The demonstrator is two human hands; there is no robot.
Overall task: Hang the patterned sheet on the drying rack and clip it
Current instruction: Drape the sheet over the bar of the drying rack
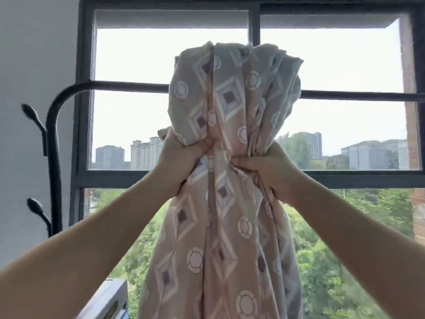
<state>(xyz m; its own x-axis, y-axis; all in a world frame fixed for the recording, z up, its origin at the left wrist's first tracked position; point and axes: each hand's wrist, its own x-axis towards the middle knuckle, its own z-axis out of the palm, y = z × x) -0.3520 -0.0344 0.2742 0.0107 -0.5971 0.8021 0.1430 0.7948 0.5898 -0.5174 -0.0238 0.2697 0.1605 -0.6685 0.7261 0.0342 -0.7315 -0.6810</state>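
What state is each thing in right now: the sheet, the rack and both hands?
Sheet: bunched, raised high, lower part hanging down.
Rack: upright, top bar passing behind the sheet; no clip seen on it.
Left hand: gripping the sheet.
Right hand: gripping the sheet.

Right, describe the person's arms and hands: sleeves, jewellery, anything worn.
The left forearm and right forearm are bare to the frame's edge, no sleeves in view. The left hand and right hand wear no gloves; neither wrist shows a watch or bracelet. No ring shows on the thumbs; most fingers are hidden.
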